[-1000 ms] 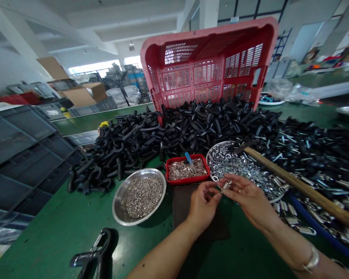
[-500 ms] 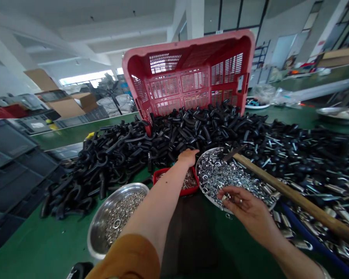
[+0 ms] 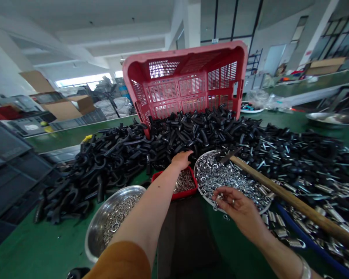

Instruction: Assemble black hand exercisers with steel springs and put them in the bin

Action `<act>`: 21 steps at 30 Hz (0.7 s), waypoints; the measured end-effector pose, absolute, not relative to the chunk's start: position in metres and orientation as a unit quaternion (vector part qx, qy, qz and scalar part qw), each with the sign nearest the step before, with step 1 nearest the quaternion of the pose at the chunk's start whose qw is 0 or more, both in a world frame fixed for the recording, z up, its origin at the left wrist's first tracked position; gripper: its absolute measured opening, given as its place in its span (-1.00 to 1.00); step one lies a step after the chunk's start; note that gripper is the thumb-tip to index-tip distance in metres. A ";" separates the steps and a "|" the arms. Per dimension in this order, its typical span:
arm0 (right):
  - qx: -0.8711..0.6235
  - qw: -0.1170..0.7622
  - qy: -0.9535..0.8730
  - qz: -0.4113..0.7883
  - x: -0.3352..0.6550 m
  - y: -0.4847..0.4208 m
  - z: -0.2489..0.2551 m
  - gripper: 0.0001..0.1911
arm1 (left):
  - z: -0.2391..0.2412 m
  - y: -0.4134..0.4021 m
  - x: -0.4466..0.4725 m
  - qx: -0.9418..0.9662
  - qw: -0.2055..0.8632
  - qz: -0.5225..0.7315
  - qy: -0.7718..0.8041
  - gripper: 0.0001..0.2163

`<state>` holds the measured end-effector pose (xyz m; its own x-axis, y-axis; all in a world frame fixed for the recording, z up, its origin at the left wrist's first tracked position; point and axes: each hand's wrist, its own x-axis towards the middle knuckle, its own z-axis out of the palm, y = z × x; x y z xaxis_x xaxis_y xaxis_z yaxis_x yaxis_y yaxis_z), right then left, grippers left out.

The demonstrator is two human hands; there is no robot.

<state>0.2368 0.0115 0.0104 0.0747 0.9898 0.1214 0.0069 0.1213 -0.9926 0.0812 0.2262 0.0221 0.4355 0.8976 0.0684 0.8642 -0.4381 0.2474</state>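
Observation:
My left hand (image 3: 182, 159) reaches out over the red tray (image 3: 154, 176) to the near edge of a pile of black curved handles (image 3: 189, 133). One finger is stretched out toward them; its other fingers are mostly hidden. Over the near rim of a white round tray of shiny metal rings (image 3: 221, 174), my right hand (image 3: 240, 209) is closed, with a small coiled metal spring (image 3: 220, 196) pinched at its fingertips. Small metal pins (image 3: 184, 181) lie in the red tray, partly covered by my left forearm.
A tipped red crate (image 3: 178, 93) stands behind the handles. At left is a steel bowl (image 3: 94, 228) of small metal parts. A wooden-handled tool (image 3: 267, 180) lies across the white tray, beside several springs (image 3: 279, 232). Grey crates (image 3: 11, 174) are stacked at far left.
The view has shifted slightly, so most things sit a little further left and lower. My left hand stays by the handles, and my right hand still pinches the spring over the tray's rim.

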 end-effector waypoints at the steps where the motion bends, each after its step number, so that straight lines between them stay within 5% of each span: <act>1: -0.487 0.547 -0.510 0.451 0.237 0.012 0.010 -0.70 | 0.021 0.227 0.087 0.845 0.087 0.093 0.519 -0.54; 5: -0.488 0.550 -0.503 0.454 0.241 0.012 0.010 -0.69 | 0.018 0.230 0.104 0.844 0.078 0.109 0.520 -0.74; 14: -0.489 0.574 -0.497 0.430 0.250 0.012 0.016 -0.69 | 0.098 0.201 0.072 0.828 0.098 0.296 0.465 -0.76; 18: -0.470 0.618 -0.468 0.422 0.254 0.010 0.025 -0.67 | 0.095 0.123 0.053 0.614 0.438 0.493 0.434 -0.65; 21: -0.448 0.635 -0.471 0.417 0.252 0.007 0.032 -0.69 | 0.074 0.057 0.044 0.332 0.710 0.488 0.384 -0.59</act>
<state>0.2525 0.0068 0.0321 0.2085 0.9521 0.2236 -0.1074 0.2496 -0.9624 0.0445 0.0568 0.0738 0.2284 0.9479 -0.2218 -0.4387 0.3036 0.8458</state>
